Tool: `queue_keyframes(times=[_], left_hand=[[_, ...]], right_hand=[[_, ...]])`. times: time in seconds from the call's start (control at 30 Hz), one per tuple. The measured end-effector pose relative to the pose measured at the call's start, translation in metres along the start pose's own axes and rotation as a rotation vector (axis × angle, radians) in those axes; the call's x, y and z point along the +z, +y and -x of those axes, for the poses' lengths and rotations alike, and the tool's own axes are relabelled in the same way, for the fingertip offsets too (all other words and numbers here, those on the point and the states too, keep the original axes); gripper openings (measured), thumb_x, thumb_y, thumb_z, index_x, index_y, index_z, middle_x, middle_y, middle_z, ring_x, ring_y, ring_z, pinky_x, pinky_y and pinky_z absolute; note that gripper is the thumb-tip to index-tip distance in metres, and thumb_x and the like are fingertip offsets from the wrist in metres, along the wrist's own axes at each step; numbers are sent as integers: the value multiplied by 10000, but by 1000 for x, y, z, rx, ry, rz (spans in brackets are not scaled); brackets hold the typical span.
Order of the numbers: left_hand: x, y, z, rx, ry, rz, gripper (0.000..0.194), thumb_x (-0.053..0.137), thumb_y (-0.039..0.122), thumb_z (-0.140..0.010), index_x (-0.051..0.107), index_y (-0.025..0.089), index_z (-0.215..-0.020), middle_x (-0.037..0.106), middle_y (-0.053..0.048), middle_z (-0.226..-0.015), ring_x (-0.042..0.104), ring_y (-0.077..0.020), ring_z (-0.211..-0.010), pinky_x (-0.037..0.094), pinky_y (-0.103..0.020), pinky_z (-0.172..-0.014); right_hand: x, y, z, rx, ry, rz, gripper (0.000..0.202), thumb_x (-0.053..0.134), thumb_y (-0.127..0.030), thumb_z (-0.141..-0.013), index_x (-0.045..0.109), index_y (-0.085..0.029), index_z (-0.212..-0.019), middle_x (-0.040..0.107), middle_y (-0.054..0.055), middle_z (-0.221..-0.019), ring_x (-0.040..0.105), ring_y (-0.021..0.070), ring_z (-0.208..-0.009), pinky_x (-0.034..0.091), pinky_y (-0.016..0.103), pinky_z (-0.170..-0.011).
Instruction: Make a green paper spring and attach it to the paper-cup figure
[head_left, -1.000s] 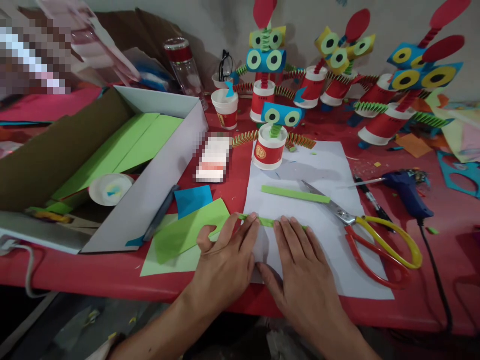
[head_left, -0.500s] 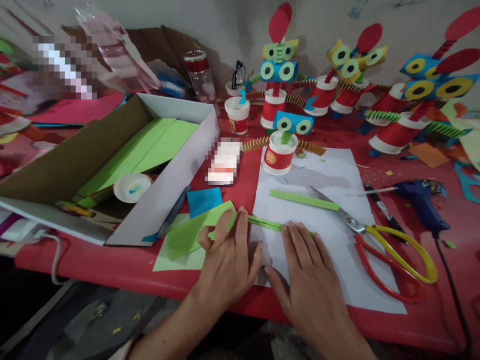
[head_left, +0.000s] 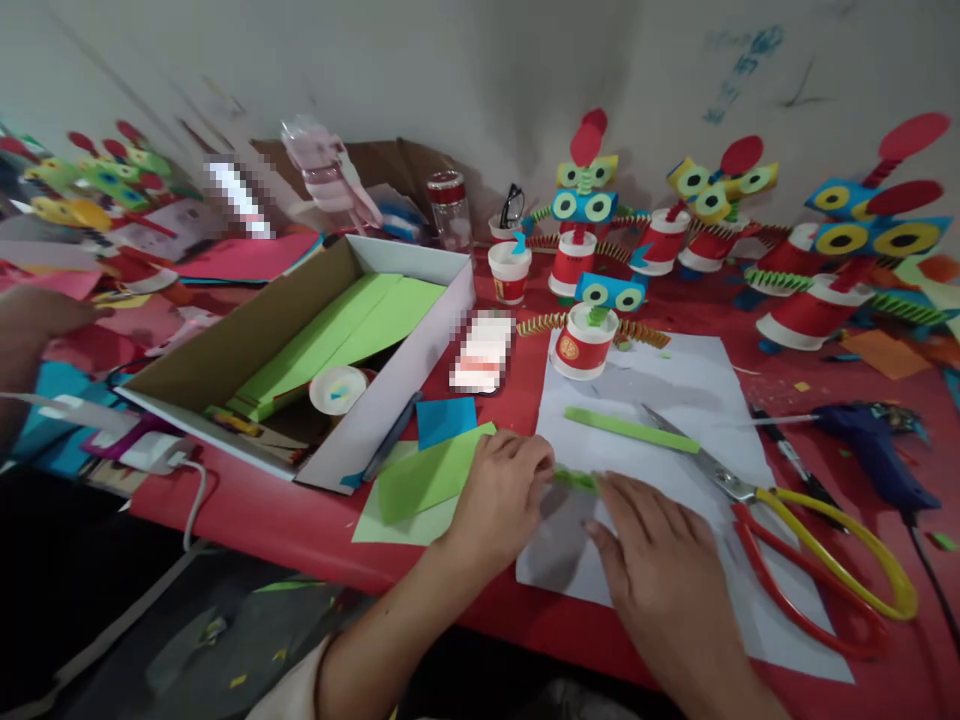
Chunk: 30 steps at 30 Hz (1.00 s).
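Observation:
A narrow green paper strip lies on the white paper sheet, bridging my two hands. My left hand has its fingers curled closed at the strip's left end. At the right end, the fingers of my right hand press down, stretched out, with the thumb apart. Both strip ends are hidden under my fingers. Another green paper strip lies farther back, touching the blades of the scissors. A green paper piece and a blue paper square lie beside my left hand.
Left stands an open box holding green paper. A paper-cup figure stands behind the sheet, with several more by the wall. The glue gun and a pen lie right. Another person's hand shows far left.
My left fingers have gone from spread to curled in at the strip's end. My right hand stays over the strip's right part. The view has swung left, and another person's hand has appeared.

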<state>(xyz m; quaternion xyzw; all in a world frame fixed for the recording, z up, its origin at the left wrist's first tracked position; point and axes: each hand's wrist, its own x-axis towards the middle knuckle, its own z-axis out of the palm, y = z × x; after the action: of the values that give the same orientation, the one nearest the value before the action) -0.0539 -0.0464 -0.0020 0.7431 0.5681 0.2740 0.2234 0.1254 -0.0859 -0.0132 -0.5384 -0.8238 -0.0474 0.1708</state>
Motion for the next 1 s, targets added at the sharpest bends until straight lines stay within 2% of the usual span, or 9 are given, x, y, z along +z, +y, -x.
queue_keyframes(times=[0.1,0.27,0.33,0.43,0.6,0.7,0.77,0.9,1.0], left_hand=[[-6,-1,4,-36,4,301,151,526,60,-804,598,192,-802,640,-11,-796,563,-162,-791,421,-288,-726],[-12,5,6,-251,128,832,196,692,150,-713,660,189,-902,667,-14,-835,591,-148,-775,448,-263,-712],[-11,8,5,-317,57,1083,272,745,214,-686,691,180,-950,682,-32,-844,606,-160,-768,462,-273,-701],[-11,9,-1,-370,-19,1232,164,756,294,-695,723,137,-730,654,-37,-666,575,-140,-638,442,-267,-635],[-16,-4,-12,-552,333,1291,272,838,286,-569,626,137,-487,529,19,-471,454,-71,-485,356,-224,-524],[-16,-9,-15,-585,435,1350,280,864,274,-517,619,140,-486,513,30,-476,448,-63,-480,333,-214,-498],[-13,-8,-15,-548,392,1370,241,859,275,-537,661,141,-553,545,26,-526,445,-57,-495,326,-208,-495],[-9,-1,-15,-451,81,1320,195,807,300,-645,731,126,-690,579,4,-562,430,-59,-505,314,-214,-492],[-9,-1,-15,-483,74,1346,184,787,303,-674,741,125,-684,565,0,-540,476,-75,-545,340,-211,-516]], right_hand=[[-9,7,-14,6,1,-81,324,376,-311,-987,648,-206,-1127,719,84,-1040,619,293,-955,393,430,-770],[-20,4,-34,127,-187,-533,315,391,-357,-977,634,-234,-818,698,19,-798,632,194,-721,429,308,-643],[-23,0,-42,216,-251,-714,329,421,-417,-960,617,-236,-768,673,-2,-717,621,167,-652,430,266,-583],[-24,-2,-53,286,-317,-843,361,466,-488,-921,611,-234,-709,637,-17,-617,604,153,-587,419,243,-535],[-16,3,-66,350,-369,-949,318,507,-456,-895,617,-224,-708,645,-12,-629,600,142,-576,422,239,-536],[-8,3,-67,391,-360,-1081,281,528,-425,-887,614,-214,-722,655,-7,-656,615,139,-610,448,244,-591],[-4,0,-65,423,-324,-1171,268,540,-424,-879,606,-207,-736,657,-2,-667,620,139,-618,458,250,-606],[2,-4,-62,479,-253,-1315,206,606,-415,-849,563,-214,-829,658,-19,-654,630,139,-610,471,259,-617],[2,-4,-62,495,-224,-1391,211,634,-407,-831,549,-215,-843,677,-15,-691,652,143,-647,486,271,-662]])
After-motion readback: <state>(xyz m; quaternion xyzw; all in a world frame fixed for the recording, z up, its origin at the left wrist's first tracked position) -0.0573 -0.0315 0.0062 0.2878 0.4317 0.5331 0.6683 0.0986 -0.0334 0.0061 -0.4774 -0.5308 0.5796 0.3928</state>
